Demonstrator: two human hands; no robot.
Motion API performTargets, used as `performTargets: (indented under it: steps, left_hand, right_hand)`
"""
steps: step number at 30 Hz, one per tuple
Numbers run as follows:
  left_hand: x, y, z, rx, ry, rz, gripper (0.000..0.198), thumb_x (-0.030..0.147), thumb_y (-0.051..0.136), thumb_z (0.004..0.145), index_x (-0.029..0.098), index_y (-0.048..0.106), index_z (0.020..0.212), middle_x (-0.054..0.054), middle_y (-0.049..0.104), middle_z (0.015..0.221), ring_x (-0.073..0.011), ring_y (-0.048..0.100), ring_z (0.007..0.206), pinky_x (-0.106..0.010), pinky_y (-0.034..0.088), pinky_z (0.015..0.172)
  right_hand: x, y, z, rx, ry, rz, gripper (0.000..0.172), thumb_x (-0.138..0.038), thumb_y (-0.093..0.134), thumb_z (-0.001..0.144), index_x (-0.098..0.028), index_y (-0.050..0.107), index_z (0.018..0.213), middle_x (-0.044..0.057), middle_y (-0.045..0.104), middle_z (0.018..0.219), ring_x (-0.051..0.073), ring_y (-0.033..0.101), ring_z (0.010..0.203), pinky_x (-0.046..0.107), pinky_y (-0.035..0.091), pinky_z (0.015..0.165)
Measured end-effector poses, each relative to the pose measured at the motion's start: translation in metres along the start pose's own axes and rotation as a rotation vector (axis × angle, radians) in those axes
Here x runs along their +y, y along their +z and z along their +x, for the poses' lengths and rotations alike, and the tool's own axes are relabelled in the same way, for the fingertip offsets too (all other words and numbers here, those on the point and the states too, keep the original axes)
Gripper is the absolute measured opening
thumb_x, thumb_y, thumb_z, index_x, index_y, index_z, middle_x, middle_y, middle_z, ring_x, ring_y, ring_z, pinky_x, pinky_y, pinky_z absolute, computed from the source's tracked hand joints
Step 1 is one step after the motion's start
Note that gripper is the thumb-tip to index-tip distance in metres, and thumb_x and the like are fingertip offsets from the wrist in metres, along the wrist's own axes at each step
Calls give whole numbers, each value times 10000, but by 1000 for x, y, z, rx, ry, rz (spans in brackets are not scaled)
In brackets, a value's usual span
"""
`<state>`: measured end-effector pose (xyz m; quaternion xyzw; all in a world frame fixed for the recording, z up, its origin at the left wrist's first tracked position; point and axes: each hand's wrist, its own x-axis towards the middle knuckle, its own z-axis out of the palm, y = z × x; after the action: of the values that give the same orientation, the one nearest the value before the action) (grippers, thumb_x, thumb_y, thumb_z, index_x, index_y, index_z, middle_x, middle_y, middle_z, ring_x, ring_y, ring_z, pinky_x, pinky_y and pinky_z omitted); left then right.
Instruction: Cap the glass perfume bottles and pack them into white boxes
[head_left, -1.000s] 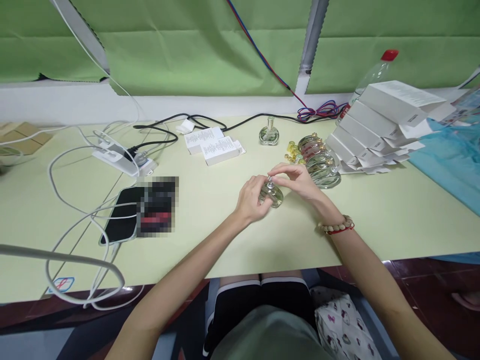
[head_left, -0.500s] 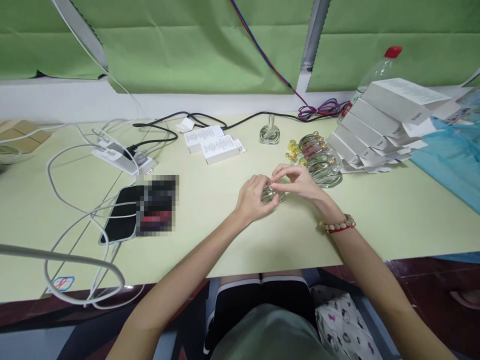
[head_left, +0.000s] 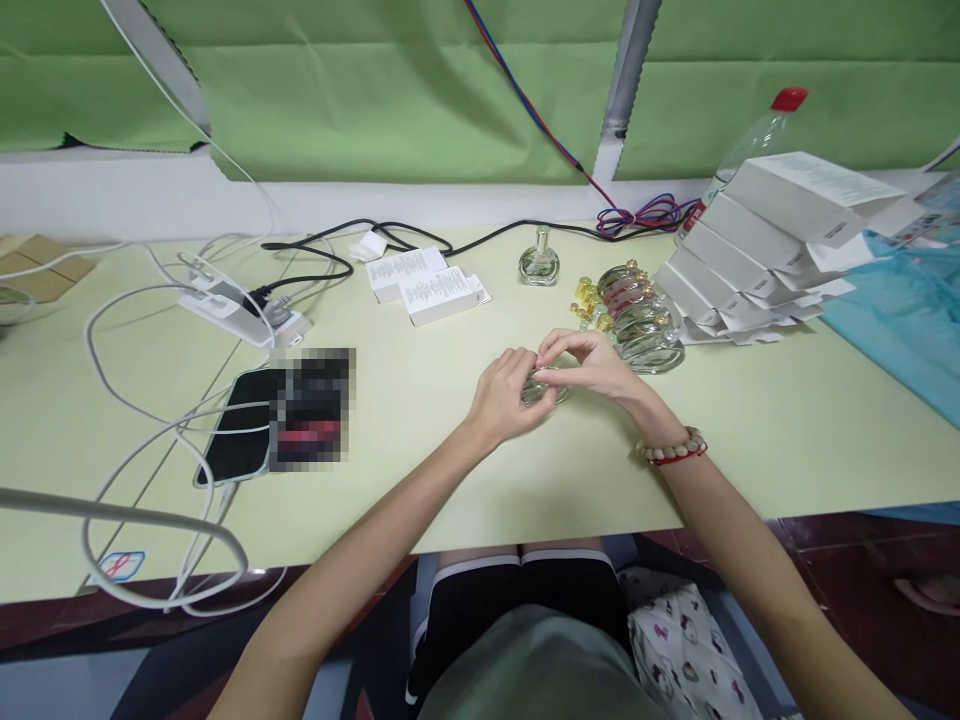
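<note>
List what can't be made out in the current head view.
All in the head view:
- Top of the held glass bottle: hidden by the right hand.
- Print on the flat white boxes: too small.
- Item beside the phone: pixelated.
- Part of the red-capped bottle: behind stacked boxes.

No legible text, print on white boxes (head_left: 441,292) too small, red bottle label (head_left: 692,217) unreadable

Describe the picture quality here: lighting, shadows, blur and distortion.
Head view: fairly even light, soft shadows on the table near the left hand and right hand; head view, left: a pixelated patch blots out whatever lies against the phone; head view, right: the white boxes seem stretched outward, as with a wide lens, their fine print unreadable.
</note>
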<state>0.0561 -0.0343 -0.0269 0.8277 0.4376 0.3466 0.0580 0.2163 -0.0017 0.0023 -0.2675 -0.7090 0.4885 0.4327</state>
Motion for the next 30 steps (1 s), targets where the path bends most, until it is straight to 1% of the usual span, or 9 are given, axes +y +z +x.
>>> performTargets:
  steps: [6, 10, 14, 17, 20, 27, 30]
  left_hand:
    - [1, 0, 1, 12, 19, -3, 144, 327, 455, 780, 188, 478, 807, -30, 550, 730, -173, 485, 690, -306, 403, 617]
    - [1, -1, 1, 26, 36, -10, 182, 326, 454, 785, 180, 495, 887, -33, 569, 771, -173, 498, 715, -303, 414, 638]
    - [2, -3, 1, 6, 18, -5, 188, 355, 439, 803, 187, 490, 871, -33, 567, 773, -173, 498, 721, -305, 417, 647]
    - [2, -3, 1, -17, 10, -4, 176, 357, 428, 805, 192, 481, 839, -34, 562, 769, -174, 496, 723, -306, 414, 645]
    - [1, -2, 1, -20, 13, -7, 170, 350, 433, 790, 192, 480, 833, -34, 556, 761, -175, 488, 711, -307, 408, 634]
    - [1, -3, 1, -19, 9, -13, 160, 331, 436, 787, 187, 489, 831, -35, 557, 757, -174, 486, 709, -304, 410, 633]
    - [1, -3, 1, -13, 6, -13, 151, 308, 443, 781, 186, 497, 851, -34, 564, 771, -172, 493, 721, -300, 412, 638]
  right_hand:
    - [-3, 3, 1, 16, 29, 26, 109, -249, 781, 588, -225, 701, 657, -1, 645, 731, 120, 591, 696, 304, 477, 744]
    - [-3, 4, 1, 33, 77, 127, 129, -236, 795, 566, -213, 699, 650, 8, 665, 753, 115, 597, 699, 301, 479, 753]
    - [-2, -2, 0, 80, 88, 220, 134, -246, 803, 560, -223, 693, 633, 1, 658, 746, 104, 589, 685, 289, 481, 720]
    - [-2, -4, -1, 47, 88, 173, 138, -240, 810, 546, -217, 683, 594, 0, 641, 733, 104, 581, 686, 283, 475, 704]
    - [-2, -1, -1, 3, 115, 146, 154, -248, 813, 528, -204, 668, 556, 1, 624, 717, 104, 569, 661, 280, 472, 673]
    - [-3, 5, 1, 15, 123, 143, 157, -241, 805, 538, -193, 655, 550, 0, 627, 711, 103, 567, 657, 280, 463, 693]
    - [-7, 6, 0, 28, 122, 99, 163, -246, 803, 541, -187, 652, 556, 4, 634, 715, 106, 568, 661, 286, 460, 713]
